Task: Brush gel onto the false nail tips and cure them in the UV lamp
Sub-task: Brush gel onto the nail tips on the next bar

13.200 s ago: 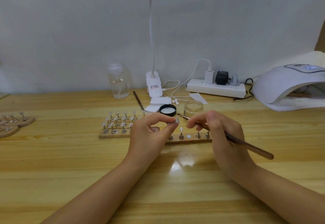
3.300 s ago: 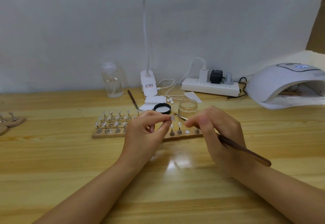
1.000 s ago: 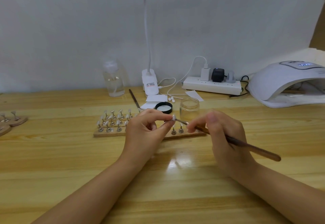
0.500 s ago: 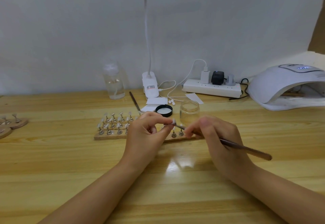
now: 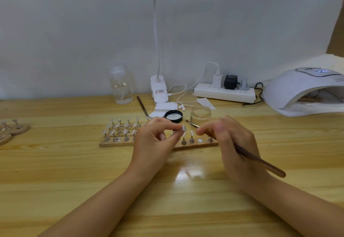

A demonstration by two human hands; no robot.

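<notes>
My left hand (image 5: 155, 141) pinches a small metal stand with a pale false nail tip (image 5: 184, 127) on top, lifted above the wooden holder board (image 5: 115, 143). My right hand (image 5: 234, 143) grips a brown gel brush (image 5: 260, 162) like a pen; its bristle end (image 5: 187, 121) sits just right of the tip, a little apart from it. Several more tips on stands fill the board (image 5: 121, 127). An open glass gel jar (image 5: 200, 113) stands behind my hands. The white UV lamp (image 5: 297, 89) sits at the far right.
A black jar lid (image 5: 173, 116), a second brush (image 5: 143, 107), paper scraps, a clear bottle (image 5: 121, 87), a desk lamp base (image 5: 159, 89) and a power strip (image 5: 224, 92) line the back. Round wooden stands (image 5: 13, 130) lie at the left edge.
The brush tip has drawn back slightly to the right, off the nail tip it was touching. My left hand keeps the stand pinched in about the same place.
</notes>
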